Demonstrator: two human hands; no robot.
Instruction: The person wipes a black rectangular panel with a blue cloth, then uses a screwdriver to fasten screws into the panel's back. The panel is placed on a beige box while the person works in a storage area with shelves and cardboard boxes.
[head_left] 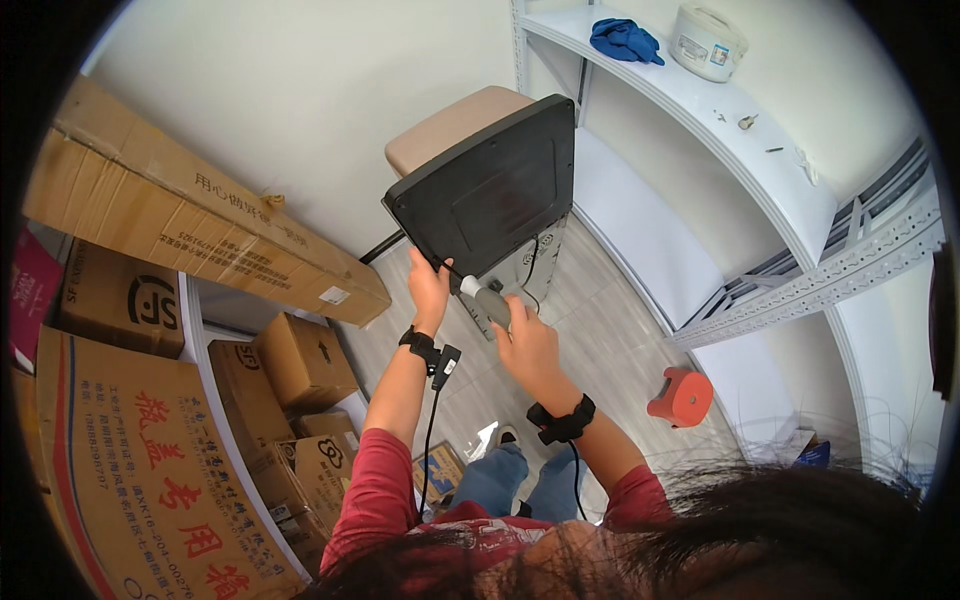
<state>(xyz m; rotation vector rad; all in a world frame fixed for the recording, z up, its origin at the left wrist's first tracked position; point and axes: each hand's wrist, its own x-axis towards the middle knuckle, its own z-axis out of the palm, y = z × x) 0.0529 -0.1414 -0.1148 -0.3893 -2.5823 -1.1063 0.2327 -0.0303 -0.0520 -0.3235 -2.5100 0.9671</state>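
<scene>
A black rectangular panel (490, 190) with rounded corners stands tilted in front of me. My left hand (430, 290) is closed on its lower left edge, some fingers hidden. In my right hand (528, 345) is a grey-handled tool (490, 305) with a white front part, its tip pointing at the panel's lower edge near my left hand. What the tip touches is too small to make out. A black cable (533, 270) hangs from the panel beside a silvery body with round perforated patches (540, 262), partly hidden below it. Behind the panel shows a tan padded seat (450, 125).
Cardboard boxes (305, 365) fill the shelves at left, with a long carton (215, 205) above. White shelving (690, 120) curves along the right, bearing a blue cloth (627, 41), a white round container (707, 42) and small parts (747, 122). A red stool (682, 397) stands on the floor.
</scene>
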